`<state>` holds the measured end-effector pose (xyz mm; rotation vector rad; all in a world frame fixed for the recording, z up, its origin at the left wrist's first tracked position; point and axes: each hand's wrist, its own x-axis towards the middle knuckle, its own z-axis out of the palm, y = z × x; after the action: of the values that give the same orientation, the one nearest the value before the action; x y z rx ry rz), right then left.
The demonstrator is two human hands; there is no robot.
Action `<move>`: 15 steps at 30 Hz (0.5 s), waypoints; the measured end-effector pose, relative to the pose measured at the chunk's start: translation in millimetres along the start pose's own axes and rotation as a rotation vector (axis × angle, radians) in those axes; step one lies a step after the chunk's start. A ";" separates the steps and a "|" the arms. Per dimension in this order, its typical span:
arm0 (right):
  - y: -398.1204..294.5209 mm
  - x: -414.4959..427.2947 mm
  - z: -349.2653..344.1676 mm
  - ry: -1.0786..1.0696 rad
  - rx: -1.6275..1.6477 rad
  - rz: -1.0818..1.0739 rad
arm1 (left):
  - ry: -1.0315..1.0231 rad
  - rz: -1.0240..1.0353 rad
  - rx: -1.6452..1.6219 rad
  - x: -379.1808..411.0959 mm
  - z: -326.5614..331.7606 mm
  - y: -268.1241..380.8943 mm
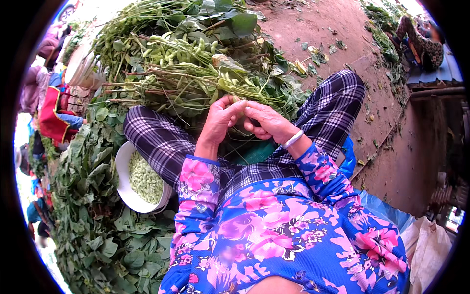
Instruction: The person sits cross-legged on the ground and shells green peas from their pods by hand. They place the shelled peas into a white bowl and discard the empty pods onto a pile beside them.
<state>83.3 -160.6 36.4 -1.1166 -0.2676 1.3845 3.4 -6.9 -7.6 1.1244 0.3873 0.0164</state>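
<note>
Just in front of the bean plants, my left hand (220,119) pinches a small green bean pod (236,99) between thumb and index finger. My right hand (266,121), with a silvery bangle at the wrist, meets it at the fingertips and grips the pod's right side. Something dark shows under its curled fingers; I cannot tell what. Beyond both hands lies a heap of cut bean plants (183,82) with stems, leaves and full pods. A white bucket (123,180) beside my left knee holds shelled green beans (145,180).
Stripped leaves (88,176) pile up on the left, around the bucket. Green material (257,152) lies between my legs. Another pale bucket (82,70) stands at the upper left. People sit at the left edge and upper right. Scattered leaves lie on the brown ground (330,33).
</note>
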 end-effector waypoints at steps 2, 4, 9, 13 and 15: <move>2.5 1.5 -4.6 0.027 0.079 0.032 | -0.010 0.042 -0.084 -2.7 2.6 0.0; 2.5 3.1 -6.0 0.059 0.028 0.040 | 0.014 0.054 -0.166 -4.5 6.4 0.4; -18.7 14.5 -13.4 0.226 -0.479 -0.116 | 0.085 0.044 -0.266 -1.8 3.3 -6.6; -39.9 51.0 -37.7 0.640 -1.136 -0.512 | 0.120 0.037 -0.319 0.3 6.7 -8.6; -40.1 68.7 -45.9 0.581 -1.240 -0.401 | 0.102 -0.001 -0.342 1.8 5.0 -6.6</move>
<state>159.3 -114.6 13.0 -2.2438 -0.9242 0.3793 5.5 -13.7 -12.1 0.7870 0.4573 0.1350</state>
